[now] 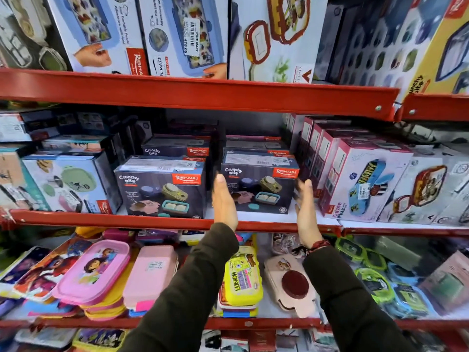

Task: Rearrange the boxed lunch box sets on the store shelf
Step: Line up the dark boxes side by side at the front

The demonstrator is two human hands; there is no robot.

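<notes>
Two dark "Crunchy bite" lunch box set boxes stand at the front of the middle red shelf (152, 221): the left box (162, 189) and the right box (258, 184), with more of the same stacked behind them. My left hand (224, 201) is flat and open beside the right box's left side. At that box's right side my right hand (305, 207) is open, fingers spread. The palms face each other around the box; whether they touch it I cannot tell.
Pink-edged "Kidzee Plus" boxes (365, 181) crowd the right of the box. A white box with green containers (66, 184) stands at left. Larger boxes fill the upper shelf (198, 94). Loose plastic lunch boxes (243, 275) lie on the shelf below my arms.
</notes>
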